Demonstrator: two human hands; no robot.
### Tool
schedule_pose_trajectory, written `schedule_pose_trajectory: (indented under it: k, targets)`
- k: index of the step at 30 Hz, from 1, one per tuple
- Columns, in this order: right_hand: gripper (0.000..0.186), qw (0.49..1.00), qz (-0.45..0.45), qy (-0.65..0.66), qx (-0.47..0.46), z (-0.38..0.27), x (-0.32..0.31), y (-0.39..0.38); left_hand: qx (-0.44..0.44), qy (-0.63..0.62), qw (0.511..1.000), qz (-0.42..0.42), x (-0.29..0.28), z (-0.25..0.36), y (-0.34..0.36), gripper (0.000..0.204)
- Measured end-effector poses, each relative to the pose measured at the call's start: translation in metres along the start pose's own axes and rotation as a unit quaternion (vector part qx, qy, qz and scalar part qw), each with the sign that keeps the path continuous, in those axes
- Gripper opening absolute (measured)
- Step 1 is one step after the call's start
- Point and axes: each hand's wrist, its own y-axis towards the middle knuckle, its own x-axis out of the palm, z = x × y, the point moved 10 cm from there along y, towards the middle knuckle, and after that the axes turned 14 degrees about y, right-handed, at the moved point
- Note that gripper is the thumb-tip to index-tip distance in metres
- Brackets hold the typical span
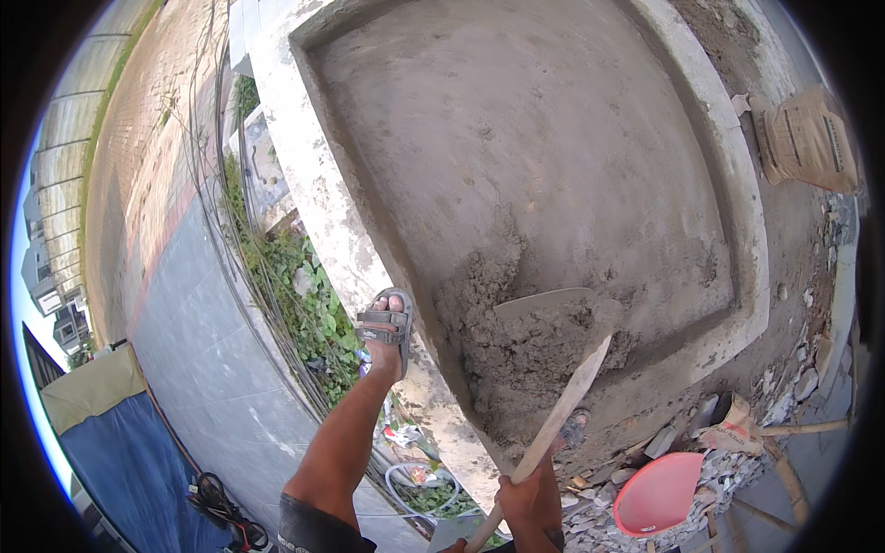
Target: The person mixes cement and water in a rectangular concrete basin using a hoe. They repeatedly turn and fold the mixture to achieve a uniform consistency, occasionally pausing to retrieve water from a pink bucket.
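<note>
My right hand [519, 501] is closed round the wooden handle of a hoe [564, 405]. At the lower edge my left hand [453, 547] shows only in part, closed at the handle's lower end. The handle slants up and right, and the hoe's wide blade, edge showing, sits in a heap of wet grey mortar [530, 346]. This heap lies in the near left corner of a shallow walled basin [318, 189], whose floor is coated with smooth grey mortar. My sandaled left foot [387, 323] stands on the basin's pale wall; my other foot is partly hidden beyond the handle.
A red plastic basin [656, 496] rests on broken rubble at the lower right, near a torn paper bag [733, 424]. Another paper sack [807, 138] stands beyond the right wall. Left are green plants [309, 286], loose cables, grey paving and a blue tarp [129, 470].
</note>
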Motion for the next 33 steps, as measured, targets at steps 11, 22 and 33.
schedule_pose_trajectory:
  k: [11, 22, 33]
  targets:
    - [0.043, 0.944, -0.222, 0.088, -0.228, -0.490, 0.315, 0.090, -0.034, -0.110, 0.915, 0.387, -0.445, -0.002, 0.102, 0.032]
    - [0.029, 0.962, -0.170, -0.032, -0.212, -0.581, 0.480, 0.174, 0.009, -0.178, 0.932, 0.314, -0.614, -0.046, 0.158, 0.033]
    - [0.008, 0.980, -0.112, -0.092, -0.136, -0.427, 0.360, 0.158, 0.003, -0.276, 0.942, 0.191, -0.410, -0.019, 0.141, 0.037]
